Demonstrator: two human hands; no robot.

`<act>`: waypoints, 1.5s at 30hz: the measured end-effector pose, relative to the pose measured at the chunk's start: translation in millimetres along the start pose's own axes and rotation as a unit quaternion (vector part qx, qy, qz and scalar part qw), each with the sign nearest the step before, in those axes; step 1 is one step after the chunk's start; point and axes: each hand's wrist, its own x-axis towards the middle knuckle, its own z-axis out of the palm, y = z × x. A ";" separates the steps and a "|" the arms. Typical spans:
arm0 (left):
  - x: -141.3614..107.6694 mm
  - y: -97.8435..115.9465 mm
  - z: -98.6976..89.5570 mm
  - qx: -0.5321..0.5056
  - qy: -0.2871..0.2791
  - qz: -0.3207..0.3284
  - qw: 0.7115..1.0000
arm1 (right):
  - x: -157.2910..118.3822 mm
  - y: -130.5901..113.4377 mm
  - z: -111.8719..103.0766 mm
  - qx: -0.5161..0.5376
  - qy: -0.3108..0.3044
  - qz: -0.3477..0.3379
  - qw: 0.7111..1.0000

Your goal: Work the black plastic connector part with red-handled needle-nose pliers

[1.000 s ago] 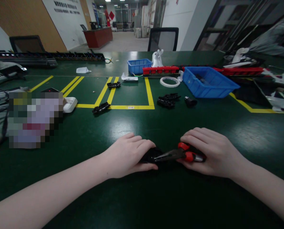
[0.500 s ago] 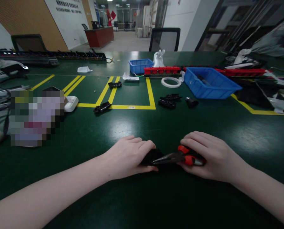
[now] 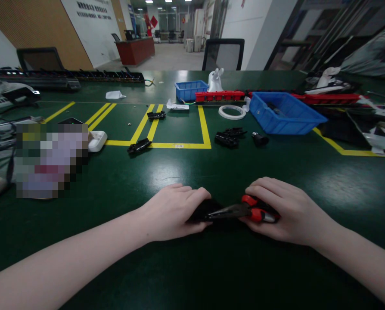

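Low over the green table, my left hand (image 3: 179, 211) is closed around a black part (image 3: 199, 212), mostly hidden by the fingers and dark against the tabletop. My right hand (image 3: 283, 211) grips a pair of needle-nose pliers (image 3: 233, 211) by its red handles. The jaws point left, and their tips are at the black part beside my left thumb. Whether the tips pinch it I cannot tell. Beyond my hands lie similar-looking black plastic pieces (image 3: 227, 138) and a small black piece (image 3: 260, 138).
A blue bin (image 3: 286, 122) stands at the right, with a smaller blue bin (image 3: 191, 91) farther back. Between them lie a roll of white tape (image 3: 231, 113) and a red strip (image 3: 220, 96). More black pieces (image 3: 139, 147) lie by the yellow tape lines. At left is a blurred-out object (image 3: 52, 161).
The plier tips have shifted very slightly right and up at the black part. My left thumb and the part have moved a little. Both grips stay the same.
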 end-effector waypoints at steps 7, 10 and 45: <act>0.8 -0.9 0.4 0.015 0.007 0.009 1.000 | -0.7 0.7 -2.5 0.006 -0.004 0.011 1.000; 0.6 -0.7 -0.4 0.015 0.003 0.013 1.000 | -0.8 -0.2 -3.0 0.015 -0.010 0.021 1.000; 1.5 -0.7 0.5 0.016 -0.010 -0.006 1.000 | 2.7 -8.0 -6.5 0.005 -0.010 0.032 0.999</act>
